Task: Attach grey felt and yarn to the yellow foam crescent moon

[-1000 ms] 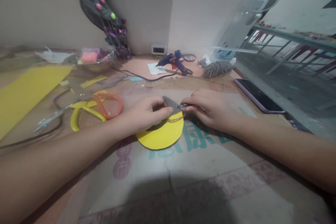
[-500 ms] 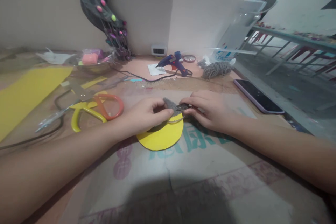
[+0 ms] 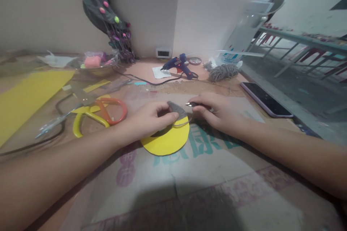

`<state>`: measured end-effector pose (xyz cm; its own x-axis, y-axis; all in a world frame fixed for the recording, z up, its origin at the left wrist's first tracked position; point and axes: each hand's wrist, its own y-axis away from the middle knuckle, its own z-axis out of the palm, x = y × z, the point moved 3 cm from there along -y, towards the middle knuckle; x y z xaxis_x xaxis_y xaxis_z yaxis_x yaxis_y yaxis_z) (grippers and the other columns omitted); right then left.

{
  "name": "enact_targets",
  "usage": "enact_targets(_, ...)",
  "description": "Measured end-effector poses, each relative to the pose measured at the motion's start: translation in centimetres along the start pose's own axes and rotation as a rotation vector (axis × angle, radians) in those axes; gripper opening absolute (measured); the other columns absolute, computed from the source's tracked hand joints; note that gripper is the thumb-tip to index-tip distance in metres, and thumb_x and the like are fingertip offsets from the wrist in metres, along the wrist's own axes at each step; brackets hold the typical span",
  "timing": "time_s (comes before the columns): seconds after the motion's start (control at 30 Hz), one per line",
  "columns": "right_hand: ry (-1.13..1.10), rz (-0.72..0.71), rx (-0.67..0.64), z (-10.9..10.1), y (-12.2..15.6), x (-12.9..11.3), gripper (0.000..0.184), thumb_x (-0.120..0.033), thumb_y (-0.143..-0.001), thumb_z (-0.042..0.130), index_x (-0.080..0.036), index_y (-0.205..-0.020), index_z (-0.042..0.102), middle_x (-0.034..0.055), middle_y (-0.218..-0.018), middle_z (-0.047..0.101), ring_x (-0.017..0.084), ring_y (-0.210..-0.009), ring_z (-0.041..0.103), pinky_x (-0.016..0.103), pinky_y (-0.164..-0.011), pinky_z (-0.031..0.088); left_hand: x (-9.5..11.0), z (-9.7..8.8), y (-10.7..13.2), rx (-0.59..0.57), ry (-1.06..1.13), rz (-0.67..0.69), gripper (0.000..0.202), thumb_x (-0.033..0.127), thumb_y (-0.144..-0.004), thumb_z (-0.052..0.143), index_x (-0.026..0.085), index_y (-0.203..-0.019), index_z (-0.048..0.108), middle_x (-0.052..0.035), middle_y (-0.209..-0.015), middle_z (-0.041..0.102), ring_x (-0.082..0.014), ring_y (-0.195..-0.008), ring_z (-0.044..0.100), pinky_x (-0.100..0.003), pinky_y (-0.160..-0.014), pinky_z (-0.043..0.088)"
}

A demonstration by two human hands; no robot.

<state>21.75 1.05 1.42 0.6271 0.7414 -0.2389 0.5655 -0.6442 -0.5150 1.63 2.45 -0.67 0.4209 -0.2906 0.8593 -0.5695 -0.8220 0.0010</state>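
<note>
In the head view my left hand (image 3: 158, 117) is closed on a yellow crescent-shaped card (image 3: 166, 143), thumb on top. The upper tip of the card is wrapped in grey yarn (image 3: 177, 110), and a loose strand curves from the wrapping toward my right hand. My right hand (image 3: 211, 112) pinches a small dark tool with a shiny pointed metal tip (image 3: 189, 104); its exact kind is hard to make out. That tip points left at the wrapped end, a short gap away from it.
Scissors (image 3: 99, 112) with orange and yellow handles lie left, by a yellow sheet (image 3: 29, 94). Behind are a blue glue gun (image 3: 177, 65), a small clock (image 3: 163, 53) and a grey yarn skein (image 3: 223, 73). A phone (image 3: 267, 99) lies right; printed cardboard (image 3: 206, 191) covers the front.
My right hand has drawn slightly away from the wrapped end, and the tool's metal tip now shows apart from the yarn. My left hand and the card have stayed nearly still.
</note>
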Motion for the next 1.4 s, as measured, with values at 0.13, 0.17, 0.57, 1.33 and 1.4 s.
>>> enact_targets(0.13,-0.152,0.227,0.000,-0.1,-0.4,-0.2,0.024,-0.033,-0.087,0.058,-0.014,-0.099,0.065,0.0056,-0.084,0.068,0.015,-0.068,0.058,0.026,-0.061,0.044,0.0,-0.1,0.0,0.013,-0.048,-0.002,0.029,0.042,-0.085,0.051,0.016,-0.078,0.061,0.0003,-0.068,0.058,-0.0132,-0.062,0.052,-0.022,-0.051,0.036)
enact_targets(0.17,-0.209,0.297,-0.013,-0.1,-0.6,-0.4,0.023,-0.034,-0.084,0.060,-0.014,-0.094,0.065,0.0037,-0.079,0.067,0.013,-0.063,0.055,0.024,-0.058,0.042,0.1,-0.1,0.0,0.015,-0.067,0.001,0.029,0.042,-0.085,0.051,0.016,-0.076,0.060,0.0006,-0.067,0.057,-0.0130,-0.061,0.051,-0.022,-0.051,0.035)
enact_targets(0.57,-0.453,0.454,-0.153,0.7,-1.0,-1.1,0.019,-0.029,-0.089,0.051,-0.016,-0.082,0.064,0.0002,-0.071,0.062,0.012,-0.065,0.055,0.023,-0.058,0.041,0.7,0.1,0.2,0.006,-0.169,0.045,0.026,0.038,-0.086,0.050,0.017,-0.074,0.059,0.0027,-0.064,0.052,-0.0114,-0.058,0.047,-0.022,-0.050,0.033)
enact_targets(1.33,0.012,-0.072,-0.033,-0.6,-0.4,-0.6,0.024,-0.030,-0.097,0.041,-0.016,-0.101,0.060,0.0082,-0.087,0.067,0.019,-0.079,0.059,0.031,-0.071,0.044,0.7,-0.2,0.3,0.007,0.118,-0.015,0.020,0.034,-0.082,0.055,0.016,-0.083,0.064,-0.0012,-0.078,0.064,-0.0134,-0.069,0.057,-0.023,-0.059,0.044)
enact_targets(1.4,0.010,-0.083,-0.054,-0.5,-0.4,-0.7,0.023,-0.028,-0.096,0.042,-0.015,-0.100,0.060,0.0081,-0.086,0.067,0.019,-0.077,0.059,0.030,-0.069,0.043,0.9,-0.2,0.3,0.019,0.154,-0.015,0.018,0.031,-0.080,0.055,0.016,-0.083,0.064,-0.0010,-0.079,0.065,-0.0132,-0.069,0.057,-0.023,-0.060,0.044)
